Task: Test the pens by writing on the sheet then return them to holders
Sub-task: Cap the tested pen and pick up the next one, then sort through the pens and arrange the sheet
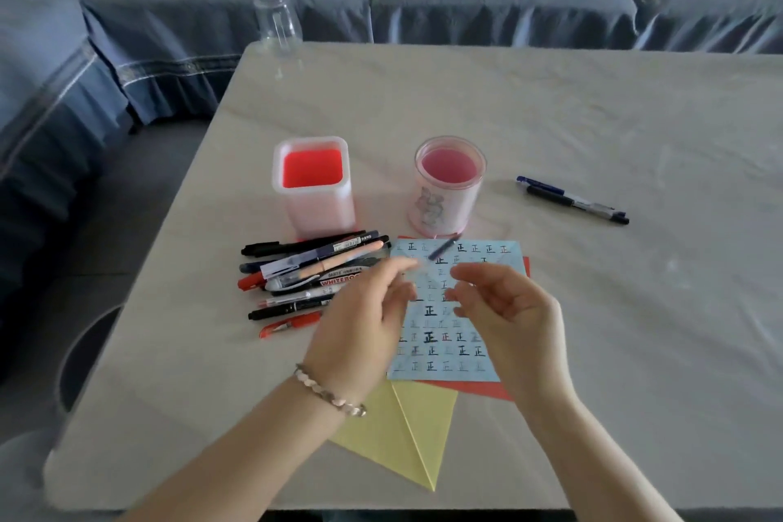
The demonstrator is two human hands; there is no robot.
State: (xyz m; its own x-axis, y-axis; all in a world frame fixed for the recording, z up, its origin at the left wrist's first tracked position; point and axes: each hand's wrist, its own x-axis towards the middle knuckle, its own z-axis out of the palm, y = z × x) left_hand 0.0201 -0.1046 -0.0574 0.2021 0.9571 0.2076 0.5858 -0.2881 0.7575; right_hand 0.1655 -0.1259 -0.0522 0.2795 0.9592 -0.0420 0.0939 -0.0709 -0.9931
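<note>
- Counter (593,309): one pale top that carries everything, with a blue sofa behind it.
- Sheets: three by my count. One blue sheet (445,348) lies on top, squarely in front of the person, likely so it can be written on, and it is already covered with rows of test marks. One red sheet (478,390) and one yellow sheet (406,437) stick out from under it.
- Hands: two. The left hand (360,326) and right hand (512,318) hover close together over the blue sheet, fingers curled toward each other. Motion blur hides each grip, so I cannot tell whether either one pinches anything.
- Holders: two, a square holder (313,208) and a round holder (445,203). Both stand upright just beyond the sheet, and no pens show inside, so returning is not yet done.
- Jar (277,19): one, of clear glass, at the far edge.
- Pens: a pile (305,275) of about eleven lies left of the sheet, probably awaiting testing, though overlaps blur the count. Two pens (572,199) lie apart on the right, perhaps already tried. One blurred dark pen (442,249) is above the fingertips.
</note>
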